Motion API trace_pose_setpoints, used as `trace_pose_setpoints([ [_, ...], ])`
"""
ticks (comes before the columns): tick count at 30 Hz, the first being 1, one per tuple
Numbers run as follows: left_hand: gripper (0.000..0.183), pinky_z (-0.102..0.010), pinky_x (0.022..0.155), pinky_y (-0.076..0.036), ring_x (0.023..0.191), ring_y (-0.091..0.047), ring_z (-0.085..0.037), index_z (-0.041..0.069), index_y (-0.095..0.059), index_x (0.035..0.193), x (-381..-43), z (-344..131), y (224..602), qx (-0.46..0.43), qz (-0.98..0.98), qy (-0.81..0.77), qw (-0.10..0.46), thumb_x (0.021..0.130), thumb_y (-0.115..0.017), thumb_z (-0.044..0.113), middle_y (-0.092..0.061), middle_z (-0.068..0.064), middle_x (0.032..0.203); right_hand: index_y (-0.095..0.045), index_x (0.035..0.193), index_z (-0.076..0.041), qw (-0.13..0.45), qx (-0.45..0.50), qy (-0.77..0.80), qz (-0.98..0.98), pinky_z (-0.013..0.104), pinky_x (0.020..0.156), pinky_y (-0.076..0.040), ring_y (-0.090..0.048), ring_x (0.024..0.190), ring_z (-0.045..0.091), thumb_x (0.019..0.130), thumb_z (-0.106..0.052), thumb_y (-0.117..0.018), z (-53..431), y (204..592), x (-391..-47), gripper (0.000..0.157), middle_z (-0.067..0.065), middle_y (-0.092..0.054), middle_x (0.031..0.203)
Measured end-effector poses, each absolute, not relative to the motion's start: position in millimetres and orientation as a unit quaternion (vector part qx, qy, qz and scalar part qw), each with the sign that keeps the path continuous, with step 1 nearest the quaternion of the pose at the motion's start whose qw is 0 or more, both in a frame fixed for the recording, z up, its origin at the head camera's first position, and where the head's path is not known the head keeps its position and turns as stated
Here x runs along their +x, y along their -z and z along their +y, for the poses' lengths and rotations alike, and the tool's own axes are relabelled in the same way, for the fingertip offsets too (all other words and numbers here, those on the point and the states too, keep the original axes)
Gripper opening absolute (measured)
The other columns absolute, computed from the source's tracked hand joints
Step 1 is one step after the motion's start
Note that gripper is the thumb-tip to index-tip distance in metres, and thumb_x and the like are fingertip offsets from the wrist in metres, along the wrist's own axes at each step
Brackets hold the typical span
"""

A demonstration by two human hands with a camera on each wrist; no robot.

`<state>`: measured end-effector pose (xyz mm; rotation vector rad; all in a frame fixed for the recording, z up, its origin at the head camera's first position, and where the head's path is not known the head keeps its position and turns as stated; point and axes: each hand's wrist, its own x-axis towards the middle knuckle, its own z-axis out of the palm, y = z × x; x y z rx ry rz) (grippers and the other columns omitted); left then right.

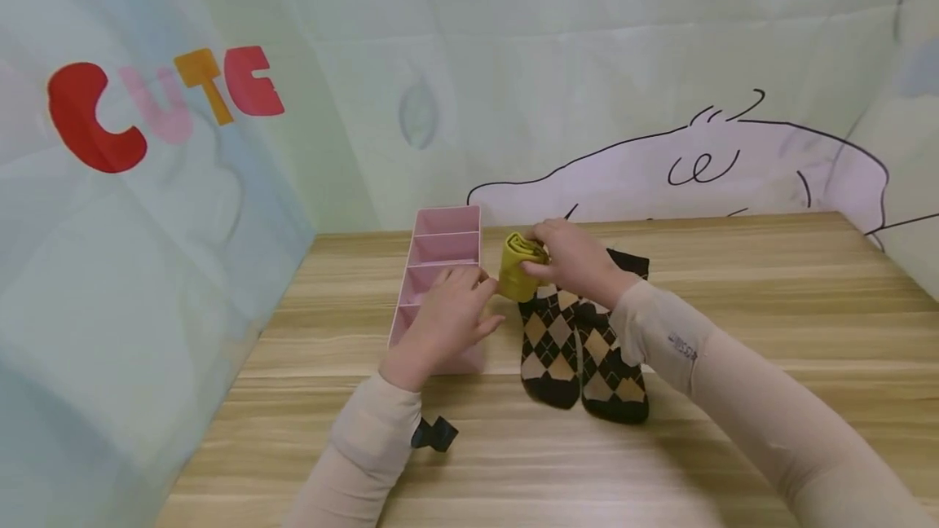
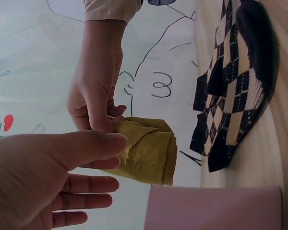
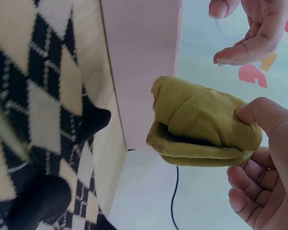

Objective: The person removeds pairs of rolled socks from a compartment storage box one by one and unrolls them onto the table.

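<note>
In the head view the left hand [image 1: 449, 312] hides part of the front compartments of the pink divided box [image 1: 446, 221], while the right hand [image 1: 572, 257] covers one side of the rolled yellow cloth [image 1: 517, 277] and the right sleeve [image 1: 656, 324] overlaps the argyle socks [image 1: 550, 341]. Printing [image 1: 682, 346] on that sleeve is too blurred to read. The black piece [image 1: 442, 434] by the left sleeve [image 1: 376, 422] is indistinct, possibly a strap end. The right wrist view crops both hands
</note>
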<state>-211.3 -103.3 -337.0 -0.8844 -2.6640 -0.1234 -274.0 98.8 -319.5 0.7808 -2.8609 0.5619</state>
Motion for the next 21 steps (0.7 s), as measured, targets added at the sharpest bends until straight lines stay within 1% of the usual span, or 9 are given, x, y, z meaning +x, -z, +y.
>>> trace_pose_setpoints([
  [5, 0.03, -0.043, 0.1, -0.041, 0.105, -0.057, -0.025, 0.008, -0.064, 0.104, -211.0, -95.8, 343.3, -0.313, -0.933, 0.048, 0.172, 0.085, -0.072, 0.03, -0.062, -0.008, 0.104, -0.062, 0.108, -0.007, 0.064, 0.249, -0.182, -0.949, 0.033, 0.071, -0.051, -0.057, 0.082, 0.018, 0.089, -0.03, -0.066, 112.5, 324.2, -269.4, 0.03, 0.005, -0.064, 0.096],
  [8, 0.03, -0.044, 0.103, -0.04, 0.106, -0.057, -0.025, 0.009, -0.063, 0.105, -210.5, -91.7, 346.3, -0.317, -0.931, 0.049, 0.173, 0.085, -0.072, 0.03, -0.062, -0.007, 0.105, -0.062, 0.106, -0.007, 0.064, 0.241, -0.18, -0.951, 0.033, 0.068, -0.048, -0.056, 0.079, 0.018, 0.089, -0.029, -0.067, 120.2, 326.1, -266.4, 0.029, 0.005, -0.063, 0.094],
  [15, 0.027, -0.044, 0.104, -0.04, 0.108, -0.057, -0.025, 0.009, -0.063, 0.104, -208.5, -84.5, 351.5, -0.331, -0.925, 0.056, 0.179, 0.085, -0.071, 0.027, -0.062, -0.007, 0.106, -0.063, 0.11, -0.004, 0.068, 0.23, -0.17, -0.956, 0.037, 0.072, -0.051, -0.059, 0.083, 0.02, 0.088, -0.029, -0.068, 135.2, 330.0, -259.4, 0.034, 0.008, -0.065, 0.098],
  [18, 0.028, -0.042, 0.103, -0.04, 0.108, -0.057, -0.025, 0.01, -0.063, 0.105, -207.9, -81.9, 353.7, -0.333, -0.923, 0.048, 0.187, 0.085, -0.071, 0.028, -0.062, -0.007, 0.106, -0.064, 0.108, -0.002, 0.074, 0.234, -0.175, -0.954, 0.038, 0.073, -0.052, -0.06, 0.083, 0.021, 0.088, -0.028, -0.068, 140.3, 332.3, -257.5, 0.034, 0.01, -0.066, 0.096],
  [21, 0.029, -0.042, 0.102, -0.041, 0.107, -0.058, -0.025, 0.01, -0.063, 0.106, -207.6, -79.1, 356.1, -0.339, -0.919, 0.041, 0.195, 0.085, -0.071, 0.028, -0.063, -0.007, 0.106, -0.064, 0.107, -0.001, 0.079, 0.239, -0.178, -0.951, 0.037, 0.071, -0.051, -0.059, 0.08, 0.021, 0.087, -0.026, -0.069, 145.3, 334.9, -255.4, 0.033, 0.01, -0.065, 0.093],
])
